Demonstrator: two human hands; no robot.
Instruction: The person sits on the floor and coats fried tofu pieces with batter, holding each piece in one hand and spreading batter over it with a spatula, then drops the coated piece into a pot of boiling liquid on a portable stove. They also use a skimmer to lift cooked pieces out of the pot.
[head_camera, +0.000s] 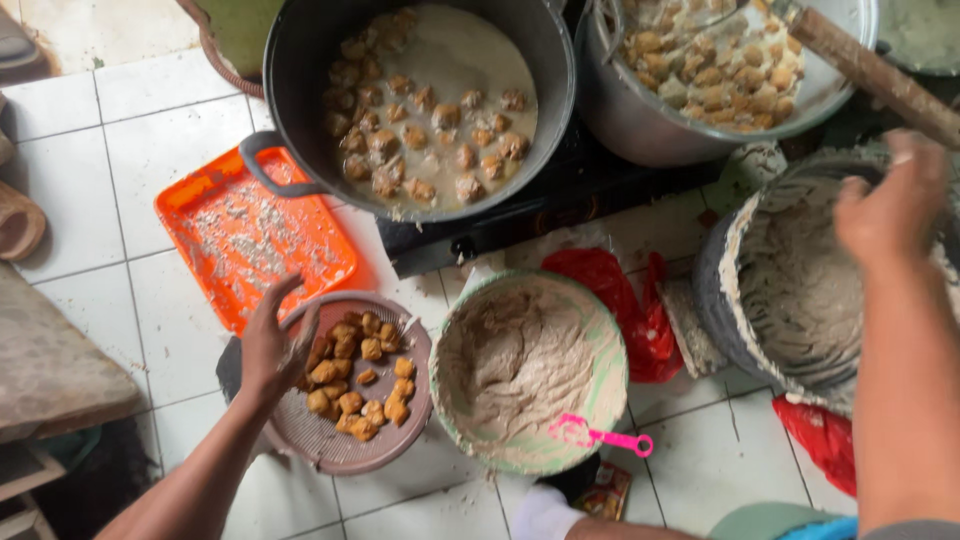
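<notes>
left hand (268, 345) rests fingers-spread on the rim of a round brown sieve tray (330, 450) holding fried golden pieces (358, 385), on the tiled floor just beside an orange tray (250, 235). right hand (893, 200) hangs over the grey batter bucket (790, 290), fingers curled; blurred, so cannot tell if it pinches anything. a green-rimmed batter bowl (530, 370) with a pink scoop (600, 436) sits between sieve and bucket.

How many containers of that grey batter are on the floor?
2. A green-rimmed bowl of batter sits at centre, with a pink spoon on it; a bigger batter bucket is under the right hand. Others may lie out of frame.
</notes>
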